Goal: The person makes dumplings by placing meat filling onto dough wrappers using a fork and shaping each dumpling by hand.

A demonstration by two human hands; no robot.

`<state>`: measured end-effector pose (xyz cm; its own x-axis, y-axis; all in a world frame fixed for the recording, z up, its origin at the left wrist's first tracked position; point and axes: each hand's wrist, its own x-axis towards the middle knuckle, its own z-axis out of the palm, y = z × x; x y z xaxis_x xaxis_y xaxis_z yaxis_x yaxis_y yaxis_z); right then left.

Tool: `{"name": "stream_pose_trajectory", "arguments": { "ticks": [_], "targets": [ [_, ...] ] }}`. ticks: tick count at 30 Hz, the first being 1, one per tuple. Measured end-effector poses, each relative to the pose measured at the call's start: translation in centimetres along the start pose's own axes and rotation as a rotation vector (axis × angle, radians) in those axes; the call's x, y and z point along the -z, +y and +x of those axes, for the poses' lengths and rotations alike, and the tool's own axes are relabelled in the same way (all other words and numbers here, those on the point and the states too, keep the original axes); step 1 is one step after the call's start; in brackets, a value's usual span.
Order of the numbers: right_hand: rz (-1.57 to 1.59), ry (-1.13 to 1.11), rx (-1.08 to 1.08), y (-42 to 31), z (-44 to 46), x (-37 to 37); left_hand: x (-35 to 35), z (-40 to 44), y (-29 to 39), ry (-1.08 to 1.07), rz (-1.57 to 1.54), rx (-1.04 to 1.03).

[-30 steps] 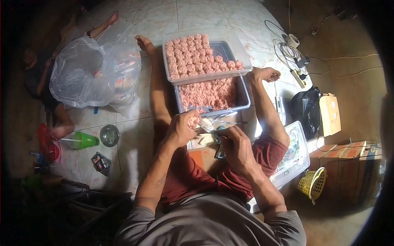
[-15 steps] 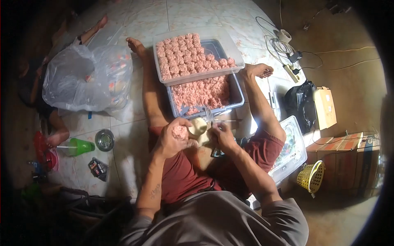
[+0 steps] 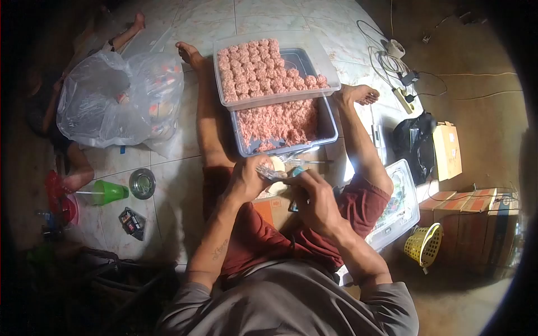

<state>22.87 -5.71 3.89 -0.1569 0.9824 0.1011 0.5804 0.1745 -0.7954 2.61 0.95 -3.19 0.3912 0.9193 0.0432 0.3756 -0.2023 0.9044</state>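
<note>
In front of my lap, my left hand point(image 3: 246, 178) is curled, palm up, around a pink shaggy ball point(image 3: 265, 162), mostly hidden by the fingers and a fork. My right hand point(image 3: 317, 200) grips the metal fork point(image 3: 271, 172), whose tines lie against the ball in my left palm. Cream-coloured round pieces point(image 3: 277, 189) sit just beyond and below the fork; their kind is unclear. Farther out, a clear plastic tray point(image 3: 280, 102) carries rows of similar pink balls. It rests across a blue-grey tub point(image 3: 334, 133) that holds loose pink crumbly stuff point(image 3: 274, 124).
A big clear plastic bag point(image 3: 89, 112) stands left, beside another person's leg point(image 3: 78, 168). Nearby are a green cup point(image 3: 109, 192) and a metal-rimmed ashtray point(image 3: 142, 183). On the right are cables point(image 3: 386, 61), a lidded clear box point(image 3: 412, 207), a yellow basket point(image 3: 423, 245) and cardboard boxes point(image 3: 465, 224).
My right hand has swung the fork left, bringing its tines onto the ball in my left hand. The left hand has shifted slightly right and up. The view has moved a little.
</note>
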Motion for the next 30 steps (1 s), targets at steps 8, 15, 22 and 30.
{"name": "stream_pose_trajectory", "arguments": {
  "ticks": [8, 15, 22, 30],
  "targets": [
    [0.093, -0.037, 0.010, 2.1, -0.9, -0.6, 0.4, 0.1, -0.7, -0.075, 0.049, -0.129],
    [0.402, 0.145, -0.146, 0.2, -1.1, 1.7, 0.6, -1.6, -1.1, -0.035, -0.428, 0.007],
    [0.377, 0.201, -0.331, -0.6, -1.8, 0.7, -1.2, -0.4, -0.7, 0.084, -0.362, -0.107],
    [0.138, 0.098, -0.172, 1.4, -1.7, 0.3, -2.4, -0.4, -0.9, 0.104, -0.080, -0.061]
  ]
}}
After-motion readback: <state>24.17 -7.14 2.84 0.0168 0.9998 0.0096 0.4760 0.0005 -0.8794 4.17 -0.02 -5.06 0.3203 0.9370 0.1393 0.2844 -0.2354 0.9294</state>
